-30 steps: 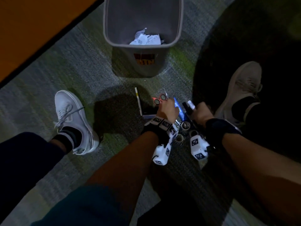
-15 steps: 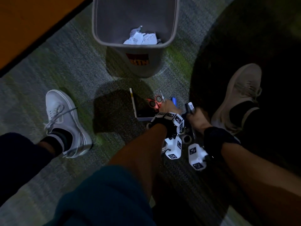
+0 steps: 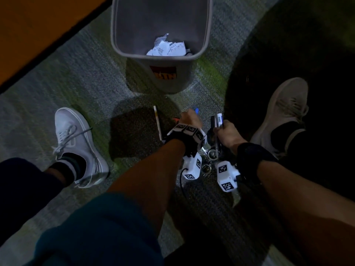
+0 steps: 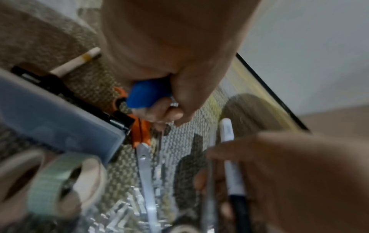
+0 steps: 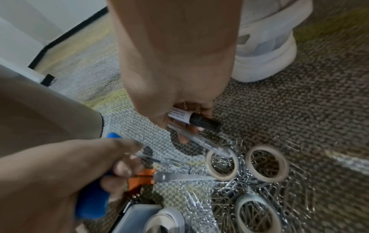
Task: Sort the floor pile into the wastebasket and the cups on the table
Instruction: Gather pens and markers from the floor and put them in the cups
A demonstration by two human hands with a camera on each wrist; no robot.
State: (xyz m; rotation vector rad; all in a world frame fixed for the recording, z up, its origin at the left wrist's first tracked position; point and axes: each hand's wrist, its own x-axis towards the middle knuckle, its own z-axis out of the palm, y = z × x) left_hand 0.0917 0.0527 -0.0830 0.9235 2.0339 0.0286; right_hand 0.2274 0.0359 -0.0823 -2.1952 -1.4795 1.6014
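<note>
The grey wastebasket (image 3: 161,54) stands on the carpet ahead, with crumpled paper (image 3: 167,47) inside. The floor pile lies just in front of it. My left hand (image 3: 189,118) grips a blue marker (image 4: 148,94) and a clear pen (image 5: 159,160), just above the orange-handled scissors (image 5: 143,178). My right hand (image 3: 222,128), close beside it, grips a white marker with a black cap (image 5: 196,120) and another clear pen (image 5: 203,143). No cups or table top are in view.
Three tape rolls (image 5: 266,163) lie on a heap of paper clips (image 5: 229,197) below my hands. A grey box (image 4: 49,119) and a pencil (image 3: 157,121) lie left of the pile. My shoes (image 3: 76,143) flank it. An orange panel (image 3: 38,25) borders the carpet at upper left.
My left hand has closed round the blue marker that lay beside it and raised it a little. The right hand keeps its marker and pen and has barely moved.
</note>
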